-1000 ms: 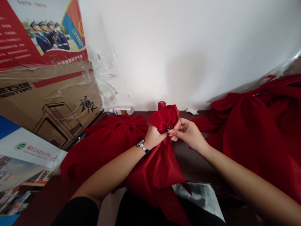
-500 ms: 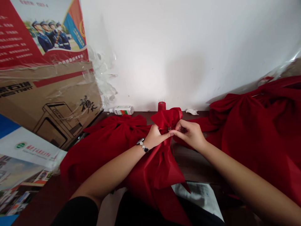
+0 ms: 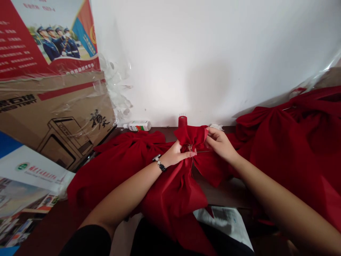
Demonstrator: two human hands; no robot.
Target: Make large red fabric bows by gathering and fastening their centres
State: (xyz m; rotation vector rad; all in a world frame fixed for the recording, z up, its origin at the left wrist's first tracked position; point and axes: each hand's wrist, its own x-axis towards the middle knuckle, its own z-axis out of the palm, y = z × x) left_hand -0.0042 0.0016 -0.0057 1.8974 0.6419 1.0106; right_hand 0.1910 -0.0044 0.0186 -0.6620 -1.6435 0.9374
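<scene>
Two hands [image 3: 195, 147] worked knot of red cloth bow [image 3: 190, 137]: left hand [image 3: 174, 155] with fingers clamped on gathered folds, right hand [image 3: 220, 144] with fingers pinched on upper edge; small metal clip [image 3: 190, 147] at knot.

1. Indoor workroom, plain and makeshift; reads as a small sewing or craft spot.
2. Dark wooden bench [image 3: 226, 192] set against a scuffed white wall [image 3: 202, 53].
3. Red fabric bows [image 3: 287, 160] spread along the bench; red thread spool [image 3: 182, 121] with pins on top, white plastic bottle [image 3: 137, 126] by the wall.
4. Cardboard carton [image 3: 58, 117] and printed posters [image 3: 48, 39] stacked at left, with plastic film [image 3: 115, 85] over them.
</scene>
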